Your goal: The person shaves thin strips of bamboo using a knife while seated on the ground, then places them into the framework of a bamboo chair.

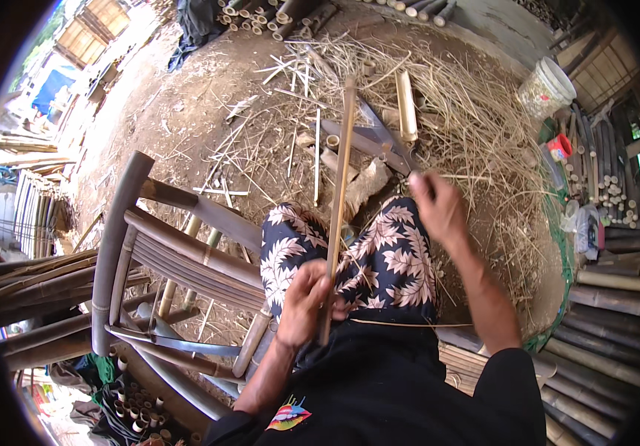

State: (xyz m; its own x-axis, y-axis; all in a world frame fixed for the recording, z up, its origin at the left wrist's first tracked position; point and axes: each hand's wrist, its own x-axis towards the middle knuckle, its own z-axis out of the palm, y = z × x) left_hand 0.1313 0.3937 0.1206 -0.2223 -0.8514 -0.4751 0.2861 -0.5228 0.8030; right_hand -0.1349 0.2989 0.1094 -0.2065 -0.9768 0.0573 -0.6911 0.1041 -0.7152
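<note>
My left hand (305,301) is closed around the lower part of a long, narrow bamboo strip (344,160), which points up and away from my lap. My right hand (441,210), off to the right of the strip, grips the handle end of a broad-bladed knife (388,137). Its grey blade slants away to the upper left, apart from the strip, above the ground litter. Between my knees and the knife lies a rough, pale wood block (368,186). A split bamboo piece (406,105) rests beyond the blade.
A bamboo chair (186,245) stands left, with a long thin blade (197,346) across its lower part. Shavings (476,141) cover the ground ahead and right. Bamboo poles (610,327) are stacked right. A white bucket (547,88) stands at the far right.
</note>
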